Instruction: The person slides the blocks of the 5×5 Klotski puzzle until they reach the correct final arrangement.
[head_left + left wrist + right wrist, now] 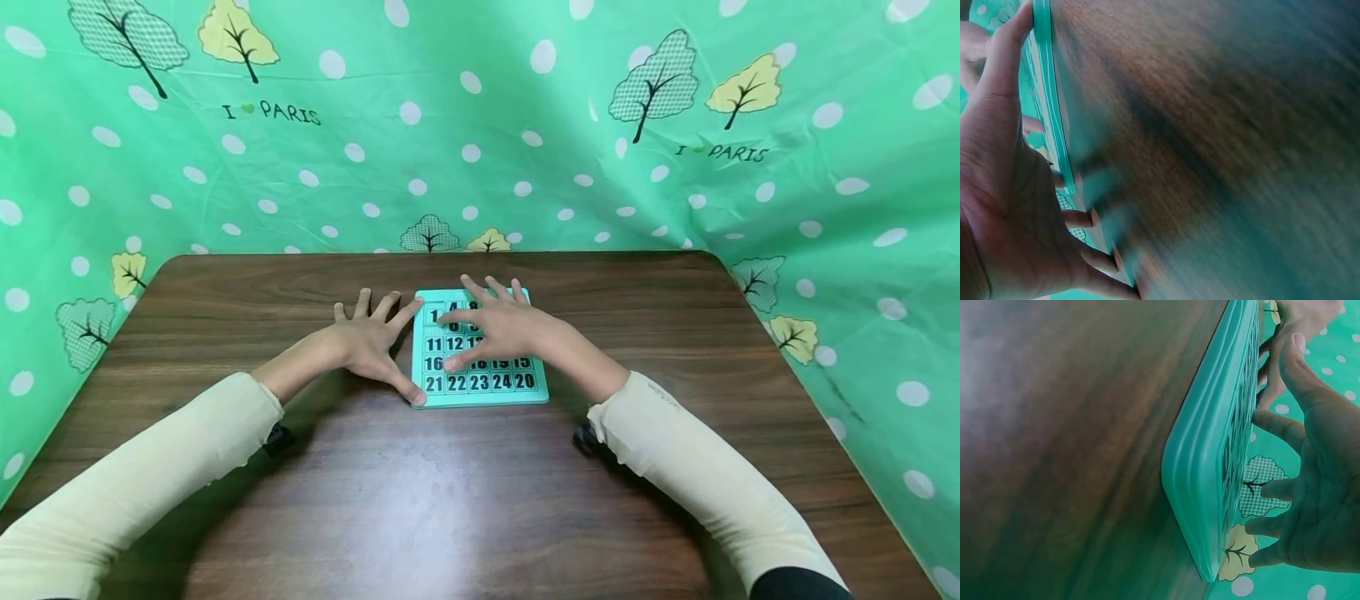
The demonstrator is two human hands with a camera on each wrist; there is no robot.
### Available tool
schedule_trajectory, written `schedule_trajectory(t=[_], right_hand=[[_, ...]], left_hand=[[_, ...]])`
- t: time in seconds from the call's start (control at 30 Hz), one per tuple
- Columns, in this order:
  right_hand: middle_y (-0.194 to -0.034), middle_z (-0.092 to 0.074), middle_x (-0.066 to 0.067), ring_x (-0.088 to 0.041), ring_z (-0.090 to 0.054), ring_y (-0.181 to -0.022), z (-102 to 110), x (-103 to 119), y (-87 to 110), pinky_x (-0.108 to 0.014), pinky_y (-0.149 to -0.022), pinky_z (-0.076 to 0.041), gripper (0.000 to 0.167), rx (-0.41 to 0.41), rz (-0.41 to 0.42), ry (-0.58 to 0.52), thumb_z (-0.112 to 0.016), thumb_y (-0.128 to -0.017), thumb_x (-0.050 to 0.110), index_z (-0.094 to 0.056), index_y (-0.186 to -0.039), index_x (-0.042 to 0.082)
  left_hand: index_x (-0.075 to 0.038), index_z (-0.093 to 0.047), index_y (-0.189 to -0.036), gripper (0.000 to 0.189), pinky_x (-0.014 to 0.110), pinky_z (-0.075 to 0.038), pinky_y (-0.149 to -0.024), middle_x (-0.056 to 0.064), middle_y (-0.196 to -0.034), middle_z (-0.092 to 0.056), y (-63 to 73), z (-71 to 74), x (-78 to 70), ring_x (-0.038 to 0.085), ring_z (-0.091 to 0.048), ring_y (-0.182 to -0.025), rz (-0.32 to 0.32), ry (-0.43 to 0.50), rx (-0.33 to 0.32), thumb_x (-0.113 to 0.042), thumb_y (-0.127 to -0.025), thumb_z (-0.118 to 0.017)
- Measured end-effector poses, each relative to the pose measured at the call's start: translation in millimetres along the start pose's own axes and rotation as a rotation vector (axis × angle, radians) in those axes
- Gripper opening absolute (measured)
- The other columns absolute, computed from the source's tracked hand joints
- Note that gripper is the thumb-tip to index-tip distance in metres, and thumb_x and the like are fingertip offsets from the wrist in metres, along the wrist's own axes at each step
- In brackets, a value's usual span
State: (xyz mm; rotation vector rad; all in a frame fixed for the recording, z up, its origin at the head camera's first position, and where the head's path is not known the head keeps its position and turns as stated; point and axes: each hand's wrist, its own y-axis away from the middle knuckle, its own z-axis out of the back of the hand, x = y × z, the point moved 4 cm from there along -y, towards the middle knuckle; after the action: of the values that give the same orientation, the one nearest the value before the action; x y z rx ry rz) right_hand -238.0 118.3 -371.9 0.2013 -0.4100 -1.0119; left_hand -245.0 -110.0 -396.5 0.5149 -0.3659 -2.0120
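Note:
A turquoise number slide puzzle [480, 393] lies flat on the table in the head view, with black-numbered square tiles in a raised frame. The left hand [367, 340] is spread at its left side, thumb at the near left corner and index finger at the far left corner. In the left wrist view the thumb [1013, 37] touches the puzzle's edge. Over the tiles reaches the right hand [510, 327], fingers spread and index fingertip at the tile marked 1. It covers several tiles. In the right wrist view that fingertip meets the tile face, and the thumb stands apart from it.
The puzzle sits on a dark brown wood-grain table [420, 500], toward its far edge. A green cloth [480, 100] with white dots and printed trees hangs behind and beside the table. Both forearms wear pale sleeves [172, 450], with a dark device under each wrist.

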Motion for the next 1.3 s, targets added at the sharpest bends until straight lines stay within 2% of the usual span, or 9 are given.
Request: schedule_trajectory(t=[0.37,0.63,0.8,1.07,1.3], right_hand=[[-0.193,0.007,-0.013,-0.054,0.003,-0.176,3,-6,-10.1,-0.079,-0.137,0.005,0.089,0.007,-0.045,0.032,-0.067,-0.095,0.086,-0.042,-0.173,0.052],[-0.192,0.008,-0.012,-0.053,0.005,-0.177,4,-8,-9.1,-0.079,-0.137,0.006,0.091,0.012,-0.032,0.008,-0.069,-0.095,0.085,-0.039,-0.174,0.050],[-0.192,0.006,-0.015,-0.055,0.003,-0.176,2,-15,-0.3,-0.078,-0.138,0.006,0.096,0.000,-0.016,-0.007,-0.074,-0.094,0.082,-0.040,-0.175,0.046],[-0.192,0.004,-0.015,-0.055,0.003,-0.176,-1,-23,19.7,-0.080,-0.137,0.006,0.091,-0.025,0.011,-0.027,-0.077,-0.091,0.082,-0.049,-0.171,0.046],[-0.192,0.004,-0.014,-0.052,0.006,-0.177,-7,-23,31.8,-0.078,-0.137,0.008,0.093,-0.010,0.021,-0.040,-0.080,-0.090,0.079,-0.049,-0.171,0.044]], left_hand=[[-0.032,0.012,-0.183,0.163,0.096,-0.001,-0.124,0.022,-0.191,0.009,-0.8,-0.5,0.0,0.068,0.013,-0.169,-0.006,-0.001,-0.007,-0.101,-0.067,-0.080],[-0.032,0.010,-0.183,0.162,0.096,-0.003,-0.124,0.021,-0.191,0.008,-0.9,1.2,1.6,0.068,0.013,-0.169,-0.001,-0.004,-0.014,-0.099,-0.067,-0.081],[-0.033,0.009,-0.183,0.162,0.096,-0.005,-0.125,0.020,-0.191,0.007,-1.3,0.1,1.2,0.068,0.011,-0.170,-0.005,0.000,-0.017,-0.099,-0.066,-0.082],[-0.034,0.009,-0.183,0.164,0.096,-0.003,-0.124,0.020,-0.191,0.007,-1.1,0.9,1.9,0.068,0.012,-0.169,-0.012,0.024,-0.020,-0.097,-0.065,-0.085],[-0.034,0.009,-0.183,0.165,0.096,-0.003,-0.124,0.019,-0.191,0.008,-1.8,0.7,1.6,0.067,0.012,-0.170,-0.010,0.023,-0.018,-0.097,-0.063,-0.086]])
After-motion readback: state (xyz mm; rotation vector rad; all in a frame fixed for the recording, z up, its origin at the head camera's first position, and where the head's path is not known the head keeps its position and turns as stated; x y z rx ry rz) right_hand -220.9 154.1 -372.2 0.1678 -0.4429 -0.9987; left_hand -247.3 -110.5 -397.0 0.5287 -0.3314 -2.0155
